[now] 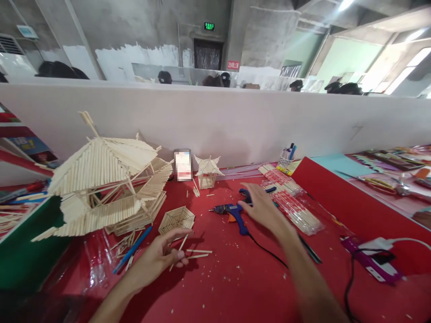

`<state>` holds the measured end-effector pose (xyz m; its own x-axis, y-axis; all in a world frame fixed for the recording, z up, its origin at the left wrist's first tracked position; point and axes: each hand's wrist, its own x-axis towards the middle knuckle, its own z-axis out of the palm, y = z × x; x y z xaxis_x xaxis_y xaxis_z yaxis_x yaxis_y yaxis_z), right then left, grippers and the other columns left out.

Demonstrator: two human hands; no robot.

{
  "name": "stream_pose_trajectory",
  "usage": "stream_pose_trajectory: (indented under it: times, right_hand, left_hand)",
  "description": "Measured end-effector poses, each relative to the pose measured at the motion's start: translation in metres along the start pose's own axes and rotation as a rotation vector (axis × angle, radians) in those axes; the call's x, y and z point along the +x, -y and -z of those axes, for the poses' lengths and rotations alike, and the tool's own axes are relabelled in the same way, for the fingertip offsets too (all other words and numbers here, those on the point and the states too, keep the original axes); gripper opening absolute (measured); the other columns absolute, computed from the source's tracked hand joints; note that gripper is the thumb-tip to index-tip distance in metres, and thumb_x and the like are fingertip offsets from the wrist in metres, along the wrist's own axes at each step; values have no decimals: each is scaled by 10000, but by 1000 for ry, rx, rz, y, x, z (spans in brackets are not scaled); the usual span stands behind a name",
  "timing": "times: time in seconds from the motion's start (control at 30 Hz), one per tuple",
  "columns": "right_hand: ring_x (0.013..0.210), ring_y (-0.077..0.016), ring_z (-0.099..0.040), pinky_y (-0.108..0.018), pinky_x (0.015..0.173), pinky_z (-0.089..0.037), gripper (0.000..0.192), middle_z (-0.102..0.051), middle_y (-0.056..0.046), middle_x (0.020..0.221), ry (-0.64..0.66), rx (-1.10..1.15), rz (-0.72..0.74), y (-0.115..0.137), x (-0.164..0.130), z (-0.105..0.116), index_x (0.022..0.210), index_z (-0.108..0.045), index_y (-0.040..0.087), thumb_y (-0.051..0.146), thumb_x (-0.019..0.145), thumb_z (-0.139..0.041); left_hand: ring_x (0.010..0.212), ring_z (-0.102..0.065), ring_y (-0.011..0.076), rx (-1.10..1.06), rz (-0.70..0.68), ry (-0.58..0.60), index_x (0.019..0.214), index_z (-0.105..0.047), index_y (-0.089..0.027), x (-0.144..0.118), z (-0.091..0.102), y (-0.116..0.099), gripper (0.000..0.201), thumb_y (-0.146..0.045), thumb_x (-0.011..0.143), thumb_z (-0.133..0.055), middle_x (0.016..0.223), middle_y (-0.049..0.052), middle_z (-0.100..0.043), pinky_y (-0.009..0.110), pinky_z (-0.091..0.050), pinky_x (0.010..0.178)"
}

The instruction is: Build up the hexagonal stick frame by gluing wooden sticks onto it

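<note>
1. Right now your left hand [161,256] pinches a thin wooden stick [182,245] between thumb and fingers, low over the red counter [235,282], just in front of the small hexagonal stick base [177,219].
2. Your right hand [264,208] hovers with its fingers spread and holding nothing, just beside the blue glue gun [235,214] lying on the counter; it may brush the handle, though the view blurs there.
3. The gun's nozzle points left toward your stick hand. If it is hot, a careless grab near the tip could burn you or smear glue on the counter.
4. Its black cord [269,255] trails under your right forearm, so a quick lift could snag it.
5. Loose sticks [198,254] lie beside your left hand, and the large stick pavilion [104,188] stands near your left elbow's path; a wide sweep could knock it.
</note>
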<state>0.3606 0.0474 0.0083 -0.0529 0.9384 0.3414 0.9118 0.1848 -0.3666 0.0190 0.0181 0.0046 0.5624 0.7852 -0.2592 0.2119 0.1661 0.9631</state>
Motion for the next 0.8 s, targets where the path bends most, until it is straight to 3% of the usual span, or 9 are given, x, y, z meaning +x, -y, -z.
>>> stream_pose_trajectory:
  times: [0.1, 0.13, 0.2, 0.3, 0.4, 0.47, 0.57, 0.67, 0.8]
  right_hand:
    - [1423, -392, -313, -530, 1119, -286, 977, -347, -204, 1548, 415, -192, -75, -54, 9, 21, 1538, -279, 196, 440, 718, -750]
    - [1426, -399, -309, -531, 1115, -290, 1040, -319, -222, 1559, 510, -233, -93, -66, 11, 24, 1548, -255, 183, 455, 687, -771]
    - [1411, -406, -339, -552, 1107, -289, 1021, -340, -240, 1545, 575, -303, -84, -79, 15, 26, 1543, -269, 162, 447, 696, -762]
    - [1365, -397, -414, -494, 1098, -321, 872, -424, -264, 1486, 553, -335, -40, -80, 20, 26, 1475, -403, 97, 396, 729, -740]
    - [1289, -361, -503, -409, 1059, -373, 683, -545, -232, 1387, 518, -342, -11, -74, 24, 31, 1356, -546, 98, 342, 744, -723]
    - [1225, -346, -553, -382, 1009, -410, 574, -601, -215, 1310, 487, -358, -18, -72, 26, 37, 1283, -599, 101, 322, 763, -698]
    - [1154, -350, -589, -379, 935, -446, 493, -604, -228, 1261, 426, -397, -60, -72, 29, 52, 1228, -618, 90, 347, 809, -642]
    - [1154, -390, -570, -418, 910, -451, 527, -561, -273, 1275, 339, -437, -107, -68, 30, 68, 1251, -580, 54, 405, 858, -578]
    - [1170, -341, -568, -391, 943, -444, 475, -614, -203, 1247, 302, -163, -50, -38, 25, 77, 1273, -576, 111, 422, 926, -488]
  left_hand:
    - [780, -682, 180, 14, -8, -26, 1299, -548, -214, 0, 0, -1, 589, -513, 815, -700, 1020, 84, -711, 263, -506, 663]
    - [763, -679, 177, 7, -9, -32, 1307, -542, -206, 0, 0, -1, 603, -510, 812, -705, 973, 78, -717, 256, -498, 650]
    - [751, -678, 174, -16, -20, -47, 1325, -529, -197, 1, 0, -1, 625, -499, 810, -714, 909, 65, -718, 249, -492, 645]
    - [777, -682, 174, -44, -45, -71, 1348, -514, -199, 0, 0, 0, 636, -485, 817, -715, 887, 52, -714, 255, -504, 686]
    - [786, -686, 172, -60, -67, -113, 1344, -529, -202, 0, 0, 1, 671, -496, 780, -744, 1029, 74, -703, 272, -522, 716]
    - [769, -686, 170, -65, -65, -130, 1346, -532, -183, 1, 1, 2, 715, -508, 753, -765, 1014, 76, -706, 285, -530, 734]
    - [796, -686, 184, -100, -54, -130, 1361, -522, -163, 1, 2, 3, 760, -504, 736, -785, 869, 55, -715, 310, -541, 775]
    - [921, -686, 222, -173, -63, -135, 1327, -559, -186, 1, 2, 2, 741, -472, 698, -826, 968, 77, -712, 366, -557, 831]
    - [971, -677, 249, -190, -77, -154, 1324, -562, -184, -1, 1, -5, 747, -480, 691, -828, 936, 76, -712, 409, -561, 848]
